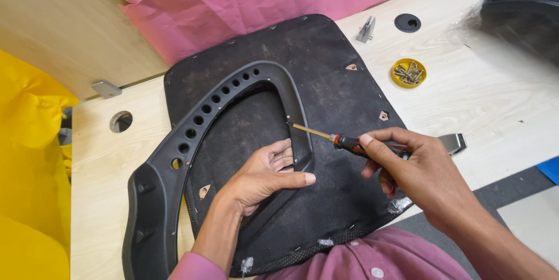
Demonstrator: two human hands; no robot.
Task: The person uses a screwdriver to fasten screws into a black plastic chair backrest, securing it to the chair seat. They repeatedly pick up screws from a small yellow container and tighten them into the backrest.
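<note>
The right hand (422, 175) is closed around the red-and-black handle of a screwdriver (335, 138), its grip pinching the handle with the forefinger laid along the top. The tool's long axis runs up and to the left from that hand, the thin shaft ending with its tip at the inner right edge of a black plastic armrest frame (192, 134) – the tip looks to be touching the frame there, though the exact spot it meets is too small to make out. The left hand (265, 178) lies just below and left of that tip, much nearer to it than the right hand is; its fingers are half spread, reaching through the frame's opening with the thumb pressed flat across the lower part of the loop, so it braces the frame and grips nothing else.

The frame is a curved, dull black loop with a row of round holes along its left arm. It rests on the underside of a seat pad (326, 82) covered in worn black fabric, which lies on the pale wooden bench (489, 99), its near edge against the person's lap. Well apart, up and to the right, sits a small yellow dish of screws (408, 73) – beyond reach of either hand as they lie
</note>
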